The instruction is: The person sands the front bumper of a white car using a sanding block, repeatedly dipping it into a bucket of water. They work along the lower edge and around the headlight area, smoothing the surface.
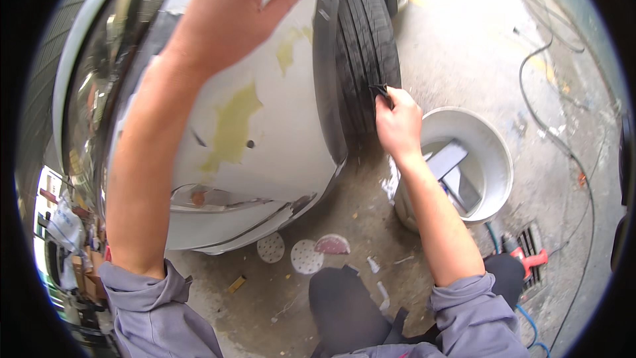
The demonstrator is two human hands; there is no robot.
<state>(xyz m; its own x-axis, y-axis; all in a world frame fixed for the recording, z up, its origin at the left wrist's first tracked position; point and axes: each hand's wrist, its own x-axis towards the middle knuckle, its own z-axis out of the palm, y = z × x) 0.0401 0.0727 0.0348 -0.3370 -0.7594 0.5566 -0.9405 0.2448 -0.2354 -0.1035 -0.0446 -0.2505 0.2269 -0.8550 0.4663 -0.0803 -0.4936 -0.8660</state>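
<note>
My left hand point(243, 5) is raised over a pale car bumper corner point(293, 129), fingertips pinched together at the edge of the dark wheel arch trim point(325, 64). A small pale thing shows at those fingertips, too blurred to name or to tell whether I grip it. Yellow-green filler patches point(236, 119) mark the bumper, near a small dark hole point(250, 144). In front of the black tyre point(365, 35), my right hand point(400, 122) pinches a thin black sheet point(381, 90), possibly sandpaper. Below that hand stands a white bucket point(499, 159) holding water and flat grey blocks point(449, 159).
Perforated sanding discs point(306, 257) lie on the concrete floor point(278, 303) below the bumper. A red and black power tool point(529, 258) rests at the lower right, by a blue hose point(527, 320). A dark cable point(551, 134) winds along the right. Cardboard boxes point(87, 278) are at left.
</note>
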